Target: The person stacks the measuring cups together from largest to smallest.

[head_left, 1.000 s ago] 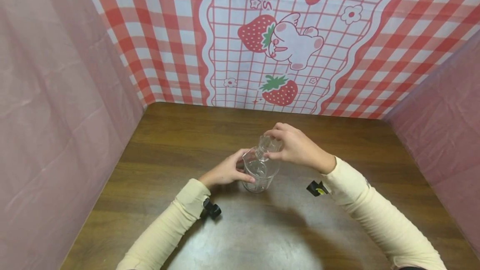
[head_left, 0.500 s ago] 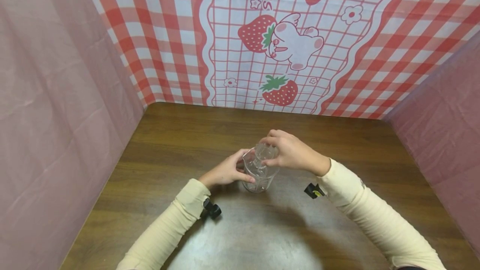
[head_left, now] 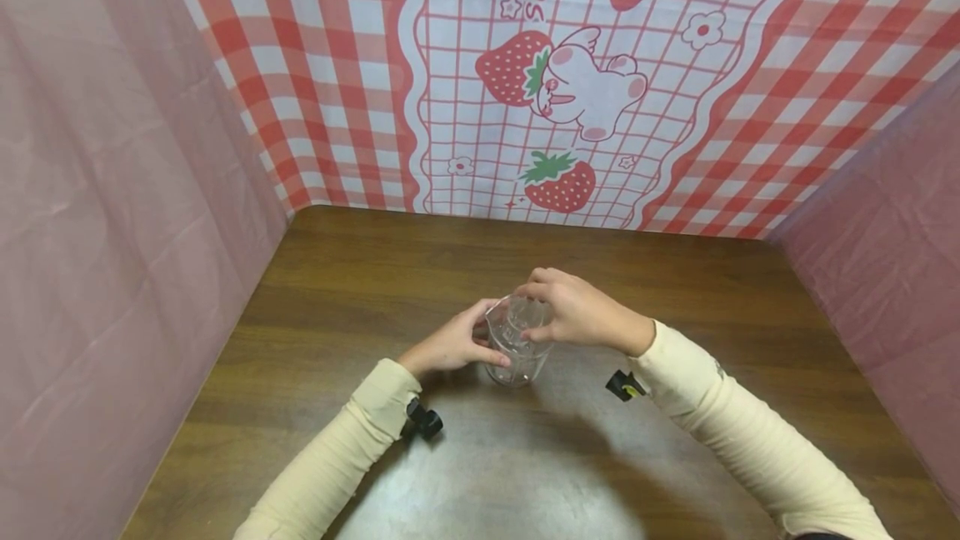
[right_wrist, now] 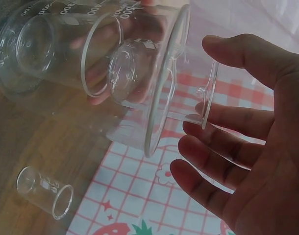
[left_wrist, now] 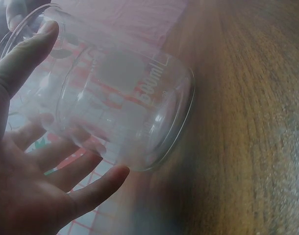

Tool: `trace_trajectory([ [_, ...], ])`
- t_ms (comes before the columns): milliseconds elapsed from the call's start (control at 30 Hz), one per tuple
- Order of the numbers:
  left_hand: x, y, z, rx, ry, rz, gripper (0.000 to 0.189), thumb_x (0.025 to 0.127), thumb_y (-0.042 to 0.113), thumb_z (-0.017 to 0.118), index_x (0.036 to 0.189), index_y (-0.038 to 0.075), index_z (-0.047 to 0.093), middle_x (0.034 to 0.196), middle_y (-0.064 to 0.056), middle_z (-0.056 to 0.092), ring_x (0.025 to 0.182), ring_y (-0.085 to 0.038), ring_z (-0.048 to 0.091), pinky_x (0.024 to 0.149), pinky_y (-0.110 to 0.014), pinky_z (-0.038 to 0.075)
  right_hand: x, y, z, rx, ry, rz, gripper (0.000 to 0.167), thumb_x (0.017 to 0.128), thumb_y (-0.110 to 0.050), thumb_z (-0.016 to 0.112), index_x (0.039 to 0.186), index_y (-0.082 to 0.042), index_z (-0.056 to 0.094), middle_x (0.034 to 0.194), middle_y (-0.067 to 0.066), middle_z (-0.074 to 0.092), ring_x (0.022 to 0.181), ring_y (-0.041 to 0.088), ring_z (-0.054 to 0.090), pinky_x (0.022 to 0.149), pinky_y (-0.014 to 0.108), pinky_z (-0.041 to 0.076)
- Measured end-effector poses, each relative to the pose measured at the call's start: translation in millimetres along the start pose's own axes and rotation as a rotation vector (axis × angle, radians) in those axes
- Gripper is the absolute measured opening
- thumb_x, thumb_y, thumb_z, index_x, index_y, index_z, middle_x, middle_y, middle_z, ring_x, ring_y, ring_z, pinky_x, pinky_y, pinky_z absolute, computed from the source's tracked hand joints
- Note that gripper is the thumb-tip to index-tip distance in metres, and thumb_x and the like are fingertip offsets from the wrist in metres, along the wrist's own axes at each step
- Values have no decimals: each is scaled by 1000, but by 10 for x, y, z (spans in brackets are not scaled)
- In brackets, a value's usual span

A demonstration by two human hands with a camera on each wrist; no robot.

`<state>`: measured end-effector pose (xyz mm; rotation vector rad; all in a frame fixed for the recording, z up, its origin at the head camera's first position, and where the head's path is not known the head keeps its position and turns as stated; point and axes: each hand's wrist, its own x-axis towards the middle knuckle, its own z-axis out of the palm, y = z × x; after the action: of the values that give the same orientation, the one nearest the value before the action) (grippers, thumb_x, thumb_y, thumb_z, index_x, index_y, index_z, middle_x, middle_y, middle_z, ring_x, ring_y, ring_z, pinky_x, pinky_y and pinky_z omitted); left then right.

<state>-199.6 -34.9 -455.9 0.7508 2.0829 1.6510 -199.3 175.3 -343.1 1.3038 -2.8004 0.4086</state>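
A large glass beaker (head_left: 515,373) with white measuring marks stands on the wooden table. My left hand (head_left: 453,342) holds it from the left, thumb in front and fingers behind. Inside it sits a mid-sized beaker (right_wrist: 63,56), seen through the glass in the right wrist view. My right hand (head_left: 588,313) holds a smaller beaker (right_wrist: 192,95) by its rim, between thumb and fingertips. That beaker's base is inside the large beaker's mouth, over the mid-sized one, while its rim sticks out.
In the right wrist view a tiny beaker (right_wrist: 44,193) stands on the table (right_wrist: 22,142) beyond the large one; the head view hides it. A checked strawberry cloth (head_left: 352,107) hangs at the back, with pink curtains (head_left: 112,232) on the sides.
My right hand has moved down and slightly left, lowering the smaller beaker from above the rim into the large beaker. The left hand and large beaker have stayed in place.
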Motion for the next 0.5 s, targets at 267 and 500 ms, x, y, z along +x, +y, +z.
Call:
trace_trajectory([
  [267, 0, -1, -3, -5, -1, -9, 78, 79, 3, 78, 144, 2, 35, 144, -22, 48, 132, -37, 49, 105, -41, 50, 7, -15, 27, -22, -26, -14, 51, 71, -26, 84, 113, -2, 69, 93, 3, 61, 80, 13, 55, 68, 27, 52],
  [500, -5, 5, 2, -6, 1, -15, 78, 79, 3, 78, 144, 2, 34, 145, -22, 48, 131, -37, 50, 103, -38, 52, 3, -30, 61, -44, -45, -32, 51, 70, -26, 85, 115, -5, 70, 95, 3, 63, 83, 14, 56, 72, 31, 53],
])
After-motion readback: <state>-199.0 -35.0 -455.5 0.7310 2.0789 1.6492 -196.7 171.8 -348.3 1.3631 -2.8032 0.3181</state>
